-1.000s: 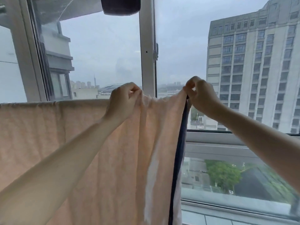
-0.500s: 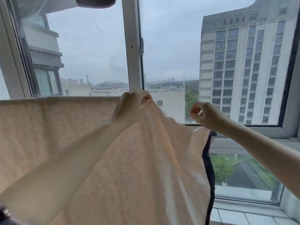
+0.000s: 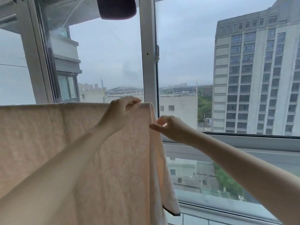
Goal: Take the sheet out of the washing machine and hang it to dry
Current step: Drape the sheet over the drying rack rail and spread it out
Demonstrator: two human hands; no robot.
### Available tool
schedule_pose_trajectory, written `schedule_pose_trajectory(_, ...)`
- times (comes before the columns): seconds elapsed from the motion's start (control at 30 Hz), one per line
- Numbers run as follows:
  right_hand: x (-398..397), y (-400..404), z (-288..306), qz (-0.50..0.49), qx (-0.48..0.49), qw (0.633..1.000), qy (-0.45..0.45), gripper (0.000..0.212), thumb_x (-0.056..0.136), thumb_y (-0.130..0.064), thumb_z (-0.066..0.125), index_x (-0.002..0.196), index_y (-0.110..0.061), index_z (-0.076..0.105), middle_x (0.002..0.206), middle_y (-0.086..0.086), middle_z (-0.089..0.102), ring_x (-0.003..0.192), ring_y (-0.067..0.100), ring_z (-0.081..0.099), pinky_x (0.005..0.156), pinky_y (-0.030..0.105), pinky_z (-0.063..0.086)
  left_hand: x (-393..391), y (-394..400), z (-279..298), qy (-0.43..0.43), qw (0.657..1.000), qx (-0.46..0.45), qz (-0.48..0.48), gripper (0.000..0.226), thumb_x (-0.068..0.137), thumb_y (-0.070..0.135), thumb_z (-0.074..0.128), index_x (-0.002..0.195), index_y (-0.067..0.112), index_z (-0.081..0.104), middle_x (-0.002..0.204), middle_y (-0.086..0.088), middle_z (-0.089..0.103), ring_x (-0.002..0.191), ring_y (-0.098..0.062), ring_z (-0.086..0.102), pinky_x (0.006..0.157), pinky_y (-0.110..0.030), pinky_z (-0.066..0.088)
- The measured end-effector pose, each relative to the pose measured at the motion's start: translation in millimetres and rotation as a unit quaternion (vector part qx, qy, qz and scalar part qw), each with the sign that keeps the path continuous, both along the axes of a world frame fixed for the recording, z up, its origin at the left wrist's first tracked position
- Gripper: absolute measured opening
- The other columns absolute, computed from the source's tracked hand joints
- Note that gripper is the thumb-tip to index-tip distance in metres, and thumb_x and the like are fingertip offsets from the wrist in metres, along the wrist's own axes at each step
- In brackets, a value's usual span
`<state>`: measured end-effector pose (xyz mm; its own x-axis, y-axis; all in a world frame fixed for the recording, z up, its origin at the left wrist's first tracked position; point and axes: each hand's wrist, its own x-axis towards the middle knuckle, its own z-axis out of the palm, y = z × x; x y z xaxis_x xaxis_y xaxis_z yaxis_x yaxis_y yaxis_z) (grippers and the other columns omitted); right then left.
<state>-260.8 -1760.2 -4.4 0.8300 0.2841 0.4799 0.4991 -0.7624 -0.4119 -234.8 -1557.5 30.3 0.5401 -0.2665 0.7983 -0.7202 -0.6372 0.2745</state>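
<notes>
A pale peach sheet [image 3: 48, 143] hangs over a horizontal line or rail across the left half of the view, its top edge level and its right edge falling straight down to a dark-trimmed corner low at the right. My left hand [image 3: 121, 111] pinches the sheet's top right corner. My right hand [image 3: 168, 127] is just below and to the right, fingers curled at the sheet's right side edge and pinching it lightly. The rail under the sheet is hidden by the cloth.
A large window with a white mullion [image 3: 148, 54] stands right behind the sheet; its sill [image 3: 243, 140] runs along the right. A dark item [image 3: 116, 8] hangs overhead at the top. Tall buildings lie outside.
The right part of the sheet, slack and drooping before, now hangs flat with a straight top edge. My right hand dropped from the top corner to the side edge; my left hand holds the top corner.
</notes>
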Motion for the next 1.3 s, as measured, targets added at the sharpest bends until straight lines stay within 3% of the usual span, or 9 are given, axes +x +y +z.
schedule_pose_trajectory(0.07, 4, 13, 4, 0.0, 0.011, 1.0, -0.012, 0.042, 0.091, -0.049, 0.054, 0.1, -0.009, 0.066, 0.096, 0.002, 0.067, 0.085, 0.017, 0.061, 0.07, 0.025, 0.05, 4, 19, 0, 0.001, 0.999, 0.018, 0.034, 0.02, 0.093, 0.018, 0.06, 0.11, 0.019, 0.069, 0.101, 0.015, 0.064, 0.097, 0.001, 0.057, 0.083, -0.001, 0.036)
schedule_pose_trajectory(0.13, 6, 18, 7, -0.005, 0.016, 0.999, -0.04, 0.036, 0.094, -0.038, 0.055, 0.099, -0.006, 0.069, 0.096, 0.005, 0.068, 0.081, 0.018, 0.061, 0.065, 0.022, 0.049, 8, 34, 1, -0.004, 0.998, 0.02, 0.058, 0.02, 0.091, 0.016, 0.063, 0.109, 0.018, 0.07, 0.099, 0.015, 0.064, 0.097, -0.001, 0.057, 0.086, -0.008, 0.038)
schedule_pose_trajectory(0.23, 7, 10, 12, 0.003, 0.027, 0.999, -0.025, 0.035, 0.095, -0.033, 0.054, 0.09, -0.003, 0.072, 0.091, 0.01, 0.072, 0.084, 0.022, 0.066, 0.076, 0.03, 0.051, 12, 42, 2, -0.021, 0.998, 0.008, 0.063, 0.016, 0.088, 0.013, 0.066, 0.101, 0.016, 0.074, 0.096, 0.01, 0.07, 0.093, -0.003, 0.062, 0.086, -0.017, 0.043)
schedule_pose_trajectory(0.4, 6, -5, 12, 0.011, 0.026, 1.0, -0.014, 0.015, 0.093, -0.013, 0.058, 0.083, -0.009, 0.069, 0.079, 0.005, 0.067, 0.081, 0.024, 0.067, 0.08, 0.035, 0.054, 12, 32, 4, -0.026, 0.998, -0.036, 0.044, 0.011, 0.088, 0.011, 0.065, 0.088, 0.018, 0.073, 0.085, 0.009, 0.07, 0.086, -0.005, 0.064, 0.084, -0.026, 0.049)
schedule_pose_trajectory(0.6, 7, -27, 28, -0.111, 0.163, 0.975, -0.107, 0.024, 0.092, -0.002, 0.038, 0.089, -0.016, 0.057, 0.075, -0.004, 0.054, 0.068, 0.012, 0.05, 0.055, 0.021, 0.037, 15, 13, 10, -0.069, 0.993, -0.087, 0.027, 0.011, 0.087, 0.008, 0.064, 0.087, 0.014, 0.072, 0.082, 0.008, 0.069, 0.084, -0.009, 0.065, 0.085, -0.031, 0.052)
schedule_pose_trajectory(0.7, 4, -42, 25, -0.128, 0.127, 0.977, -0.118, 0.023, 0.094, -0.004, 0.037, 0.089, -0.016, 0.057, 0.075, -0.004, 0.055, 0.066, 0.01, 0.052, 0.053, 0.02, 0.039, 18, 1, 11, -0.053, 0.997, -0.06, 0.013, 0.01, 0.087, 0.01, 0.064, 0.086, 0.016, 0.073, 0.084, 0.006, 0.071, 0.084, -0.009, 0.066, 0.085, -0.033, 0.052)
schedule_pose_trajectory(0.83, 3, -45, 9, -0.119, 0.003, 0.992, -0.042, 0.022, 0.092, -0.007, 0.048, 0.087, -0.017, 0.067, 0.079, -0.002, 0.065, 0.064, 0.01, 0.059, 0.049, 0.01, 0.042, 23, 4, 6, -0.019, 0.999, -0.043, -0.001, 0.01, 0.089, 0.017, 0.063, 0.088, 0.018, 0.073, 0.085, 0.01, 0.072, 0.085, -0.002, 0.066, 0.085, -0.032, 0.053)
schedule_pose_trajectory(1.13, 11, 19, 42, -0.051, -0.014, 0.987, -0.151, 0.027, 0.097, -0.018, 0.042, 0.114, -0.016, 0.063, 0.11, 0.004, 0.068, 0.099, 0.021, 0.061, 0.076, 0.027, 0.044, 28, 54, 2, 0.029, 0.999, -0.023, 0.021, 0.02, 0.095, 0.029, 0.055, 0.103, 0.02, 0.072, 0.1, 0.015, 0.07, 0.096, 0.001, 0.061, 0.09, -0.025, 0.049)
schedule_pose_trajectory(1.3, 15, 62, 57, -0.062, -0.069, 0.979, -0.18, 0.034, 0.086, -0.013, 0.039, 0.105, -0.018, 0.067, 0.095, 0.006, 0.07, 0.085, 0.026, 0.063, 0.074, 0.038, 0.053, 45, 106, -2, 0.049, 0.998, -0.019, 0.046, 0.024, 0.096, 0.031, 0.054, 0.111, 0.021, 0.069, 0.108, 0.013, 0.068, 0.104, -0.002, 0.059, 0.093, -0.025, 0.046)
